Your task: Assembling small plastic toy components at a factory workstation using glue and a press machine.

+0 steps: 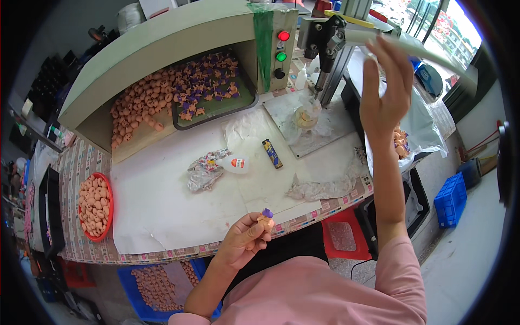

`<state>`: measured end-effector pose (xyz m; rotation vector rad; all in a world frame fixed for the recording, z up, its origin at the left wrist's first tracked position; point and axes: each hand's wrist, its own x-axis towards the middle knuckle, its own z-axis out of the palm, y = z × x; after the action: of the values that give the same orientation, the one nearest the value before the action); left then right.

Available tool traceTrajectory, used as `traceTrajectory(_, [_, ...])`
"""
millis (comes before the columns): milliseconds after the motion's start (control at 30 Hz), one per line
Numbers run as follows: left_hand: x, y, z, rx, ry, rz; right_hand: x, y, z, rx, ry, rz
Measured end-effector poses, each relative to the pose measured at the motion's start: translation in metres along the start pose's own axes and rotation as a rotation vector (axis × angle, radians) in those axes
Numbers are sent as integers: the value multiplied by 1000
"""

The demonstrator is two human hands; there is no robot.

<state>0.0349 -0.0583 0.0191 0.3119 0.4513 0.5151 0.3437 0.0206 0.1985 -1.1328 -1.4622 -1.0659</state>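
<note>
Head view. My left hand [245, 238] is curled, fingers pinched round a small orange doll head with a purple tuft [265, 219]. I hold it just over the near edge of the white work sheet [162, 200], close to my body. Left forearm comes up from the lower edge, bent at the elbow, pink sleeve below.

My right hand [385, 86] is raised high, fingers spread and loosely open, palm toward the press. Fingertips lie against the pale lever handle [411, 49] of the small press machine [325, 49]; I cannot tell whether I grip it. Right arm is stretched nearly straight upward from the pink sleeve.

Between the hands: a glue bottle [234, 163], a crumpled wrapper [205, 170], a dark lighter [272, 153], scraps of clear plastic [319, 188]. Bare sheet lies open to the left of my left hand. Red bowl of orange heads [95, 206] sits at the left table edge, well apart. Green hood [162, 38] shelters a heap of orange and purple pieces [179, 89] at the back. Bag of heads [402, 142] just beside my right forearm.
</note>
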Motion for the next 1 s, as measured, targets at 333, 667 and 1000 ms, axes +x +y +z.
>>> traceTrajectory(333, [-7,-3,24,165,-18,118,45,39,58,211,71,95])
traceTrajectory(667, [-7,15,15,183,61,153,-157,24,24,64,-649,434])
traceTrajectory(1000, [17,2,56,318,169,306,-113,56,-81,25,-297,594])
